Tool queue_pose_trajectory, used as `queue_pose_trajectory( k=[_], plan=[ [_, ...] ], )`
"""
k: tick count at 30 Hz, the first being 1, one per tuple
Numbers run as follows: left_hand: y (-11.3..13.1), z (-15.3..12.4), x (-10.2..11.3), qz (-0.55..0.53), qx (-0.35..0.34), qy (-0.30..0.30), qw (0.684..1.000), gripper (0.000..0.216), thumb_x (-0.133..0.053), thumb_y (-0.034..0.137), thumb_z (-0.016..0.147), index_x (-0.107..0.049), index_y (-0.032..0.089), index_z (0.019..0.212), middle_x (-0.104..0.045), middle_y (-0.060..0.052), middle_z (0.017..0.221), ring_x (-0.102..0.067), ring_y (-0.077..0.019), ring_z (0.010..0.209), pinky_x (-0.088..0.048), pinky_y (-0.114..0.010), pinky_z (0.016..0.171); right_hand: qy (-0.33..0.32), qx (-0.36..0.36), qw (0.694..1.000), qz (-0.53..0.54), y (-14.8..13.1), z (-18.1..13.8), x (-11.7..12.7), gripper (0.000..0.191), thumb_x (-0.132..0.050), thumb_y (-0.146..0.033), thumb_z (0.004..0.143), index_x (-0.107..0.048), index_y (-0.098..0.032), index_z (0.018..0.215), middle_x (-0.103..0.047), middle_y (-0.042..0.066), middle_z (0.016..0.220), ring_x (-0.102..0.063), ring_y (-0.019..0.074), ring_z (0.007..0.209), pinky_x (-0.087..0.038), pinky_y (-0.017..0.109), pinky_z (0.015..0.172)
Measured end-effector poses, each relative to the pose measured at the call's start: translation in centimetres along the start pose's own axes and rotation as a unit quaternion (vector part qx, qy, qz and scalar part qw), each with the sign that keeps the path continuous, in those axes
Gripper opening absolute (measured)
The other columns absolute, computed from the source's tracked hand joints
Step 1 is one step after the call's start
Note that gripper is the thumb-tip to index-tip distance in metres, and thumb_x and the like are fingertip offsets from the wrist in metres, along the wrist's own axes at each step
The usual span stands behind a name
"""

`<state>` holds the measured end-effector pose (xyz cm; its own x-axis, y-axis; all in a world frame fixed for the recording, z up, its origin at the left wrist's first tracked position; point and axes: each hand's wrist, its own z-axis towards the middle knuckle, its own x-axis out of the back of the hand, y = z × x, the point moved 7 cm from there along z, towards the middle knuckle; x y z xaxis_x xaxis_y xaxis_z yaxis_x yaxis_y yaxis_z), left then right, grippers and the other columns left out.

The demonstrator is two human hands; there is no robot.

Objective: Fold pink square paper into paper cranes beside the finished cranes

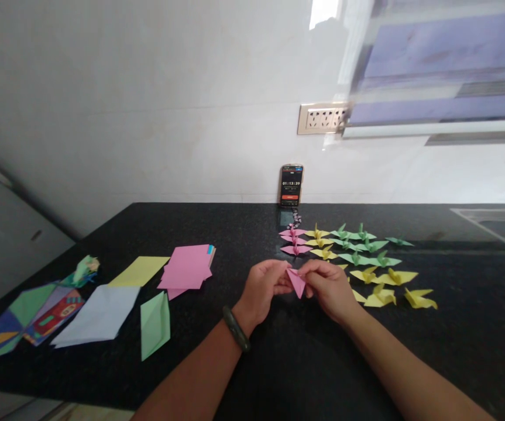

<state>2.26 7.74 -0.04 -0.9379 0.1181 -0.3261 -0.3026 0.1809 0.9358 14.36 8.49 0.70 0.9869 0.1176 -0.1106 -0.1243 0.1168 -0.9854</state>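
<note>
Between my two hands is a small folded pink paper [296, 283], its point turned down toward me. The fingers of my left hand [266, 287] pinch its left edge, and a dark bangle circles that wrist. My right hand [327, 286] pinches the upper right side of the same paper. Just beyond my hands, pink paper cranes [296, 249] stand in a short column. Beside them are yellow cranes [323, 253] and green cranes [361, 244] in rows; more yellow cranes [380, 296] lie right of my right hand, which partly hides some of them.
Left of my hands lie a pink paper stack [188, 268], a yellow sheet [140, 271], white paper [98, 316], a folded green paper [155, 325] and colourful packaging [28, 321]. A phone [291, 186] showing a timer leans on the wall behind the black counter [234, 228].
</note>
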Motion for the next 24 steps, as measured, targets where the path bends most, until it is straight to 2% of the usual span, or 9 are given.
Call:
queue_pose_trajectory(
  k=[2, 4, 9, 15, 19, 24],
  plan=[
    [-0.3, 0.0, 0.1, 0.047, 0.018, -0.004, 0.999, 0.033, -0.060, 0.043, 0.068, -0.059, 0.010, 0.071, -0.062, -0.005, 0.061, -0.058, -0.0127, 0.055, -0.047, -0.026, 0.056, -0.046, 0.037, 0.996, -0.071, -1.0, -0.1, -0.3, 0.008, -0.057, -0.019, 0.067, -0.064, -0.018, 0.063, -0.055, -0.003, 0.055, -0.047, 0.0064, 0.040, -0.036, 0.020, 0.041],
    [-0.2, 0.1, 0.3, 0.074, 0.012, 0.006, 0.997, 0.031, -0.065, 0.041, 0.064, -0.059, 0.010, 0.066, -0.061, -0.003, 0.059, -0.057, -0.0115, 0.054, -0.046, -0.024, 0.055, -0.067, 0.068, 0.989, -0.117, -1.7, -0.3, -0.5, 0.009, -0.056, -0.021, 0.069, -0.064, -0.018, 0.065, -0.054, -0.002, 0.058, -0.049, 0.0076, 0.044, -0.039, 0.021, 0.044],
    [0.7, 0.2, 1.0, 0.096, -0.054, 0.039, 0.993, 0.024, -0.066, 0.035, 0.064, -0.062, 0.011, 0.067, -0.062, -0.002, 0.059, -0.055, -0.0100, 0.054, -0.045, -0.023, 0.056, -0.042, 0.017, 0.992, -0.118, -1.1, -0.2, -0.4, 0.020, -0.056, -0.031, 0.073, -0.060, -0.017, 0.087, -0.056, -0.002, 0.056, -0.051, 0.0101, 0.048, -0.043, 0.022, 0.046],
    [2.3, -0.4, 0.3, 0.219, -0.165, 0.023, 0.961, 0.018, -0.057, 0.028, 0.072, -0.064, 0.013, 0.065, -0.065, -0.004, 0.065, -0.058, -0.0142, 0.063, -0.044, -0.025, 0.061, -0.050, 0.033, 0.982, -0.179, -1.1, -0.2, -0.8, 0.020, -0.059, -0.036, 0.072, -0.061, -0.016, 0.070, -0.055, -0.002, 0.056, -0.045, 0.0085, 0.048, -0.038, 0.020, 0.043],
    [2.4, -0.6, 0.2, 0.274, -0.175, 0.024, 0.946, 0.019, -0.055, 0.027, 0.074, -0.064, 0.014, 0.064, -0.064, -0.004, 0.064, -0.055, -0.0137, 0.061, -0.042, -0.024, 0.059, -0.059, 0.017, 0.985, -0.159, -0.9, -0.2, -0.7, 0.019, -0.060, -0.033, 0.072, -0.060, -0.016, 0.065, -0.056, -0.001, 0.056, -0.046, 0.0085, 0.048, -0.037, 0.021, 0.045],
    [2.3, -0.5, 0.1, 0.196, -0.152, 0.005, 0.969, 0.018, -0.057, 0.027, 0.072, -0.059, 0.014, 0.060, -0.057, 0.000, 0.056, -0.051, -0.0110, 0.055, -0.040, -0.023, 0.056, -0.078, -0.020, 0.996, -0.032, 0.1, -0.3, -0.9, 0.019, -0.064, -0.032, 0.070, -0.059, -0.016, 0.062, -0.054, -0.003, 0.051, -0.044, 0.0076, 0.044, -0.035, 0.022, 0.047]
  ],
)
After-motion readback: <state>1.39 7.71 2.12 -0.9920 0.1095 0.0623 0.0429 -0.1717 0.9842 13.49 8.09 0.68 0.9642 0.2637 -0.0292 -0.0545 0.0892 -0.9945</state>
